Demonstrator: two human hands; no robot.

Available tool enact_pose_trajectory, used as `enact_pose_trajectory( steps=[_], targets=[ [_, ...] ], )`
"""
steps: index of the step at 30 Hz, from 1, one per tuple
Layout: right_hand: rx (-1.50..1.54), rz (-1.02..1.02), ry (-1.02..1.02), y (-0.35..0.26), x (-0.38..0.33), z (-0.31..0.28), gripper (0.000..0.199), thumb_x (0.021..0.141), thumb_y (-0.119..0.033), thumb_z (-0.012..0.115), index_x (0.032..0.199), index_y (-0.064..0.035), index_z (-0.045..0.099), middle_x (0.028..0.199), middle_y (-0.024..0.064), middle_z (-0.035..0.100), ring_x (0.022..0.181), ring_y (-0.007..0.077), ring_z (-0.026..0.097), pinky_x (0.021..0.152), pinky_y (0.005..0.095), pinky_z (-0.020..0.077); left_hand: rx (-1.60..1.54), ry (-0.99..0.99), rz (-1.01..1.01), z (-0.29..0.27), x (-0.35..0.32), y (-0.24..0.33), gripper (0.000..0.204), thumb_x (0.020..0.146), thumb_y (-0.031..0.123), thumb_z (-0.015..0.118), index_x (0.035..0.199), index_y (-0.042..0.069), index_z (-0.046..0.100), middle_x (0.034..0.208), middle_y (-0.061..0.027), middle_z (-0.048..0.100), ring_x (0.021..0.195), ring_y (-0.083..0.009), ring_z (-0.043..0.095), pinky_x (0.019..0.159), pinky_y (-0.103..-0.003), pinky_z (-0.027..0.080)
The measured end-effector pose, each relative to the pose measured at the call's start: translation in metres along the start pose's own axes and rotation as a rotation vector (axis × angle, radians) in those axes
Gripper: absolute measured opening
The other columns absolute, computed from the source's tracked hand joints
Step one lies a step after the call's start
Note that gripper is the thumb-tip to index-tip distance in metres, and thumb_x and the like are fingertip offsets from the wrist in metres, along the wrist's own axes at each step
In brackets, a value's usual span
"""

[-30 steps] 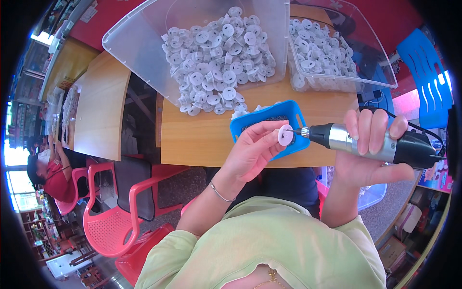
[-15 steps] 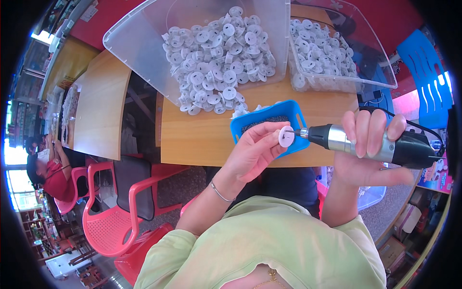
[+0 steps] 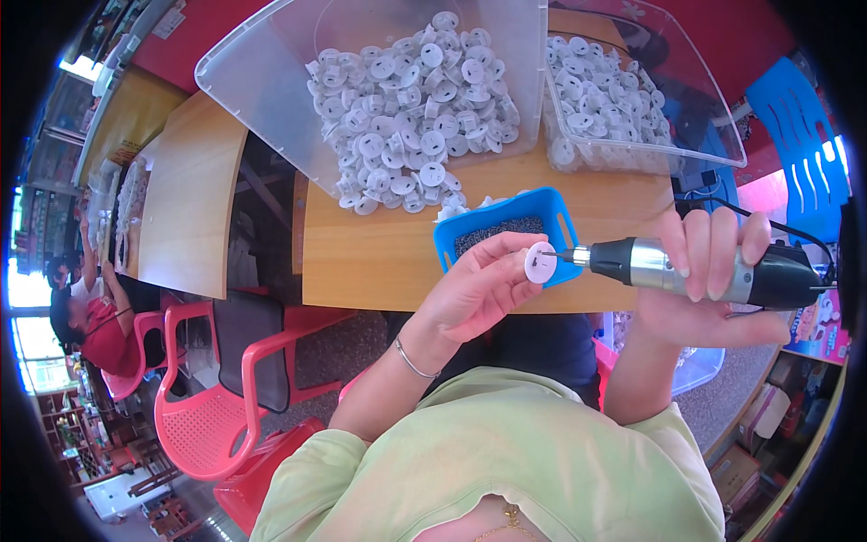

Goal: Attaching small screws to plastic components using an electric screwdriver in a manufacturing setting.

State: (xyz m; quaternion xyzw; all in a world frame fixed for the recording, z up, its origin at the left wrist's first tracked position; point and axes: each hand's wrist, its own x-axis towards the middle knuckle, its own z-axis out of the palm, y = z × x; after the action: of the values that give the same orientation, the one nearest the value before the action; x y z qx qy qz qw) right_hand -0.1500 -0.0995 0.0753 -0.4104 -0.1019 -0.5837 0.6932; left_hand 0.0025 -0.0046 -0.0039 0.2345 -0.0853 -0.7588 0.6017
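Between the thumb and fingers of my left hand is a round white plastic part, its slotted flat face turned to the right. My right hand wraps round an electric screwdriver with a silver and black body, held level. Its bit points left at the face of the part; whether the tip touches cannot be made out. Just behind my left fingers stands a blue basket with many small dark screws inside.
A large clear bin lies tilted, white parts spilling onto the wooden table. Another clear bin of parts stands right of it. The screwdriver's cord runs right. Red chairs and a seated person are at left.
My right hand and the screwdriver have shifted slightly right, drawing the bit back a little from the part. The white part has moved slightly right and its face shows more.
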Motion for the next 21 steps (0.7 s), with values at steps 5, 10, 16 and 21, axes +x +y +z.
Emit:
enact_pose_trajectory(
  steps=[5,10,16,21],
  targets=[
    [-0.001,-0.019,0.043,-0.005,0.000,-0.004,0.052,0.063,-0.053,0.066,0.083,-0.0135,0.038,0.062,-0.0042,0.042,0.053,0.0040,0.041,0.060,0.0192,0.0352,-0.030,0.017,-0.012,-0.001,0.003,-0.002,0.022,0.080,0.010,0.054,0.102,0.005,0.051,0.098,-0.0047,0.054,0.087,-0.0157,0.056,0.073,-0.024,0.050],
    [-0.023,-0.014,-0.019,-0.002,-0.002,-0.009,0.059,0.062,-0.064,0.056,0.087,-0.0138,0.037,0.065,-0.0033,0.043,0.054,0.0065,0.041,0.058,0.0229,0.0334,-0.050,0.049,-0.022,0.001,0.004,-0.004,0.020,0.081,0.011,0.054,0.100,0.005,0.050,0.098,-0.0057,0.054,0.086,-0.0167,0.057,0.072,-0.025,0.050],
    [-0.017,-0.030,-0.016,0.000,-0.003,-0.012,0.059,0.062,-0.065,0.055,0.086,-0.0137,0.037,0.065,-0.0029,0.043,0.054,0.0068,0.041,0.057,0.0230,0.0336,-0.058,0.063,-0.019,0.003,0.003,-0.005,0.018,0.081,0.010,0.054,0.098,0.005,0.051,0.096,-0.0059,0.054,0.086,-0.0175,0.057,0.072,-0.026,0.050],
    [-0.024,-0.034,-0.004,0.000,-0.004,-0.011,0.059,0.063,-0.065,0.055,0.086,-0.0137,0.037,0.066,-0.0029,0.043,0.054,0.0069,0.042,0.058,0.0232,0.0338,-0.053,0.062,-0.024,0.004,0.003,-0.005,0.017,0.081,0.010,0.054,0.097,0.005,0.051,0.095,-0.0051,0.053,0.087,-0.0162,0.056,0.072,-0.025,0.050]
  ],
)
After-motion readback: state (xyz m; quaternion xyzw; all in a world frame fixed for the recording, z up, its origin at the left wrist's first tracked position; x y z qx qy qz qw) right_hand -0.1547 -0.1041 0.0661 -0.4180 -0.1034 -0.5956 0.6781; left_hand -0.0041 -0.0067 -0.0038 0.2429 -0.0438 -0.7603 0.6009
